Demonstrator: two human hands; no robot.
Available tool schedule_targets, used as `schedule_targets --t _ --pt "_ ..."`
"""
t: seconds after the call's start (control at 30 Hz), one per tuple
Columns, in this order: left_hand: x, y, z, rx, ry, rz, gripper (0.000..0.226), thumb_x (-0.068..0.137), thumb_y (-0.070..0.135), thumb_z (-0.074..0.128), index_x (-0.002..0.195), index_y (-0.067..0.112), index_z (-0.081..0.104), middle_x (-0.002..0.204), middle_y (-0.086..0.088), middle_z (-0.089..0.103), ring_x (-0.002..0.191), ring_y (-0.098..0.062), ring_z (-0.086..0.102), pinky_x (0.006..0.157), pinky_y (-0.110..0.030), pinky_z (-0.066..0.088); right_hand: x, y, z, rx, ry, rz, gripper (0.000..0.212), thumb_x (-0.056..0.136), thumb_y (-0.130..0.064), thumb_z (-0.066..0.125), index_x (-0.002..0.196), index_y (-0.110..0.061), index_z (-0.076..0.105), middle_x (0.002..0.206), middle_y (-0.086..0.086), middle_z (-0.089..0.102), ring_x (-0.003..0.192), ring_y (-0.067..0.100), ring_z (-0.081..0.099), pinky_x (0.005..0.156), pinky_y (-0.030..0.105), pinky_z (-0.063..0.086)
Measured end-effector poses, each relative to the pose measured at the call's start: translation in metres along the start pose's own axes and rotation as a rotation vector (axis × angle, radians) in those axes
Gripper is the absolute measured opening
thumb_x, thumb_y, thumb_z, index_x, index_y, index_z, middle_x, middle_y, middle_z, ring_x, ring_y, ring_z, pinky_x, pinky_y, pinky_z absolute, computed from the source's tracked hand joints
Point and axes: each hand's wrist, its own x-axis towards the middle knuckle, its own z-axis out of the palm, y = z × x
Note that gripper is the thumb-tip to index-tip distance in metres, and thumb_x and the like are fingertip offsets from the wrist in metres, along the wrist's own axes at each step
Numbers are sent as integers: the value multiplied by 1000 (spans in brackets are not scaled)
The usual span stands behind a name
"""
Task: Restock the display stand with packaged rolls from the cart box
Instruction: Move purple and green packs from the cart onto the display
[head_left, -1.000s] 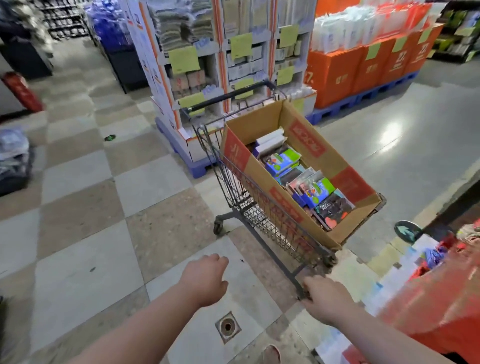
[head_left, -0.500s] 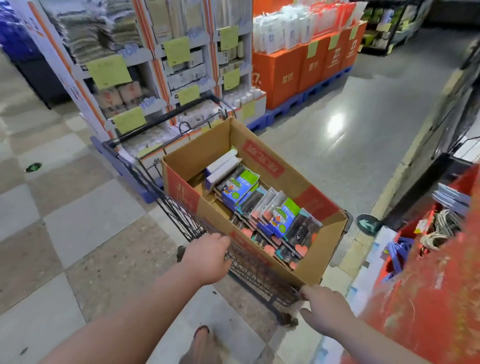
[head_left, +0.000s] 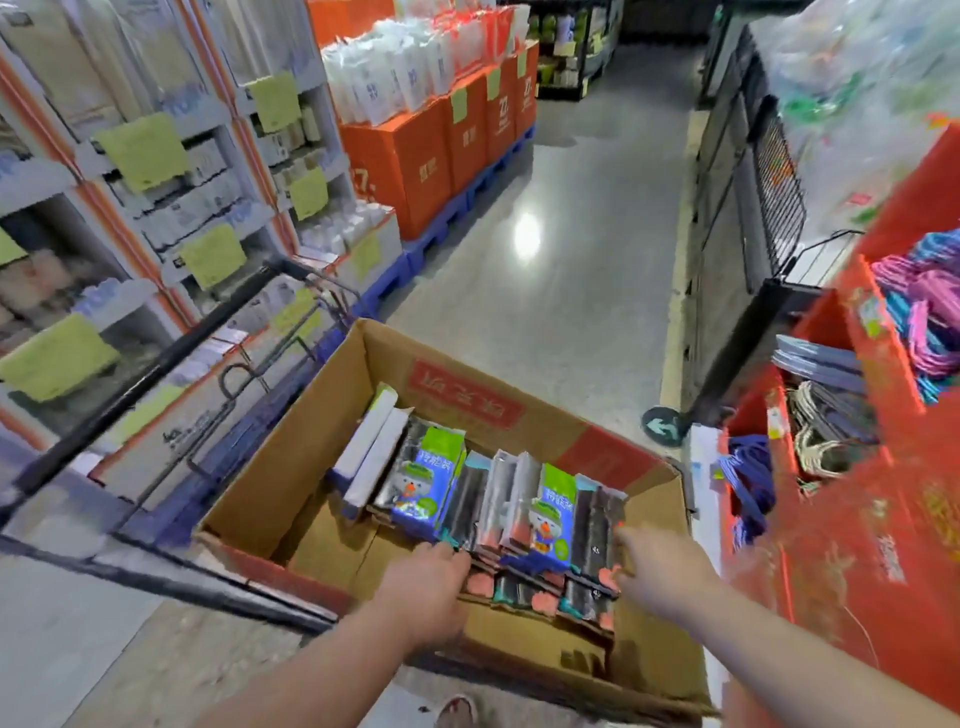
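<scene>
An open cardboard box (head_left: 291, 483) sits in a wire cart (head_left: 156, 374). Inside it stands a row of packaged rolls: blue-and-green packs (head_left: 426, 483) and dark silvery packs (head_left: 470, 499), with two white packs (head_left: 371, 441) at the far end. My left hand (head_left: 423, 590) reaches into the box, its fingertips at the near left end of the row and mostly hidden behind the hand. My right hand (head_left: 667, 574) reaches in from the right, fingers stretched out onto the dark pack at the row's right end. The red display stand (head_left: 857, 545) is close on my right.
The stand's compartments hold coloured hangers (head_left: 930, 312) and cord bundles (head_left: 821, 431). White shelving with yellow tags (head_left: 140, 150) stands left of the cart. Orange boxes on blue pallets (head_left: 415, 161) are further back. A grey aisle floor (head_left: 571, 260) runs ahead.
I have come up close to the cart. Both hands left the cart's near rim and moved forward into the box onto the row of packs.
</scene>
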Motion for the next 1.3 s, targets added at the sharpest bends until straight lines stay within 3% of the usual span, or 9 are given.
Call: schedule_targets --t 0.33,0.57,0.77,0.9,1.03,1.1,1.17,1.23,1.3 --pt "73 -36 7 35 -113 165 43 93 34 46 132 16 44 132 -8 48 124 -28 45 99 -38 38 59 -23 -10 105 -104 148 35 92 -35 49 124 -21 48 127 5 53 119 26 51 94 34 41" --pt "126 -33 7 -29 -162 128 39 90 35 50 124 16 47 125 -6 51 118 -26 50 94 -38 43 114 -14 20 172 -279 146 39 92 -35 50 128 -19 48 131 7 51 121 28 50 95 36 42" --pt "173 -26 24 -210 -198 14 50 92 39 50 135 15 41 133 -6 47 122 -26 48 96 -38 46 161 -10 65 451 -396 189 45 93 -36 52 131 -12 44 130 14 49 119 30 51 96 35 43" --pt "203 -17 32 -454 -279 -112 63 90 31 54 145 11 31 147 -11 37 133 -26 41 105 -33 39 182 -10 101 742 -381 357 67 77 -54 60 127 -14 42 124 11 54 104 27 56 93 42 45" --pt "226 -8 39 -841 -231 -360 55 81 26 63 132 13 46 127 -10 59 109 -26 59 92 -32 47 201 0 149 940 -325 522 76 51 -78 52 110 -29 51 120 -3 62 103 22 61 100 54 40" --pt "234 -5 40 -938 -197 -487 58 83 24 62 137 11 43 126 -12 59 108 -28 59 88 -30 47 199 -5 133 971 -347 577 77 54 -75 54 116 -30 48 119 -9 59 109 20 58 105 54 33" --pt "240 -3 43 -945 -200 -570 68 86 25 61 146 7 33 138 -15 49 119 -31 53 90 -31 42 195 -10 119 991 -356 596 84 59 -71 56 129 -27 43 124 -6 54 116 20 54 107 54 30" --pt "242 -4 46 -971 -193 -590 70 88 30 61 146 6 32 142 -17 46 123 -32 51 96 -33 42 192 -16 115 1079 -357 607 78 64 -62 65 129 -25 42 127 -2 52 115 21 54 104 48 38" --pt "244 -5 50 -1033 -217 -614 65 87 36 62 141 9 38 131 -18 54 115 -33 57 96 -37 47 189 -18 117 1221 -342 619 70 68 -45 77 125 -20 44 121 4 57 107 22 58 90 37 50"
